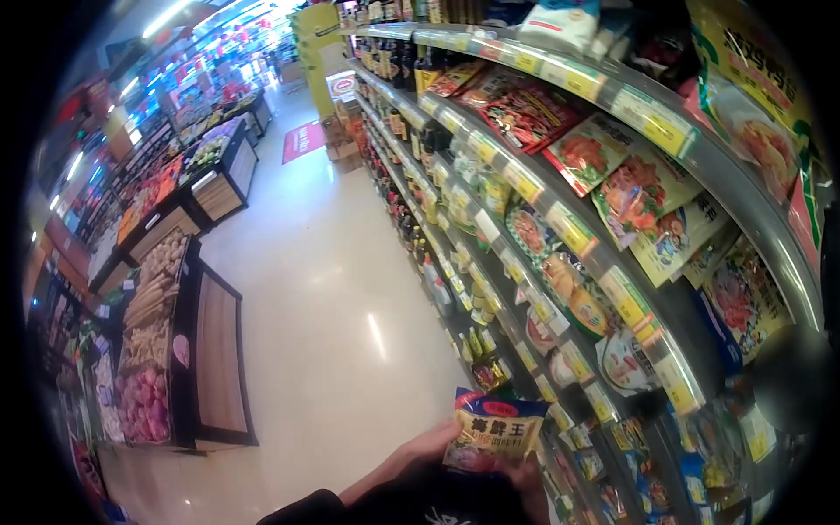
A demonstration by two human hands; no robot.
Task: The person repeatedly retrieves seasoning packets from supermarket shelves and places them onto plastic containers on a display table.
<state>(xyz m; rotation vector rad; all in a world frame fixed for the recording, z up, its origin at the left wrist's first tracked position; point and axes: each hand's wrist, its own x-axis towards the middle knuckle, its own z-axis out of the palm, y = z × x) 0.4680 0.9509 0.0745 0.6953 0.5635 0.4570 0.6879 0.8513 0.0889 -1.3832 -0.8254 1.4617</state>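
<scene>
Low in the view, a blue and cream seasoning packet [494, 435] with large printed characters faces up in front of my body. My left hand [432, 443] grips its left edge, with the thumb side showing. At the lower right edge, my right hand [528, 477] is closed on the packet; it is darker and partly hidden. Dark sleeves reach up from the bottom. Just beyond the packet, several small bottles [477, 343] stand on a low shelf.
Tall shelving fills the right side, holding seasoning packets [649, 197] and bottles behind price-label strips [573, 229]. Produce bins line the left, with reddish-purple produce [143, 402] in the nearest. Between them runs a pale tiled aisle [306, 297]. A yellow pillar [317, 57] stands farther back.
</scene>
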